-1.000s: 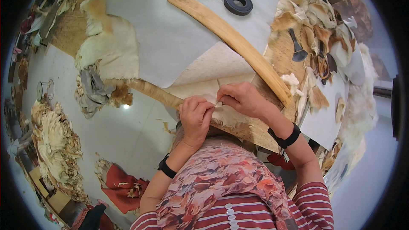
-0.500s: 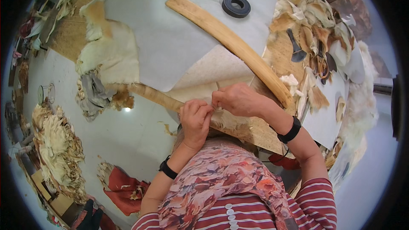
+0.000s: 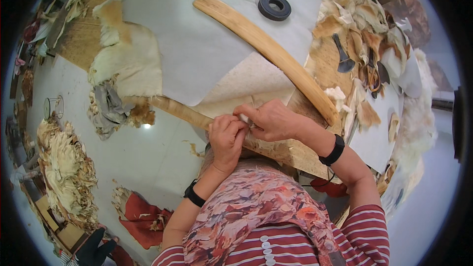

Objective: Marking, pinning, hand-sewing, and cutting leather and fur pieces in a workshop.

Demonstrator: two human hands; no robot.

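At the table's near edge, both hands meet over a small white scrap [image 3: 244, 117]. The right hand [image 3: 273, 122] pinches it between closed fingertips; the left hand [image 3: 226, 138], curled shut, touches it from the left, equally near.

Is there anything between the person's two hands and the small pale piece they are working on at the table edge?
Nothing visible. The left hand and right hand both touch the small pale piece directly; the curved wooden stick lies apart, farther up the table.
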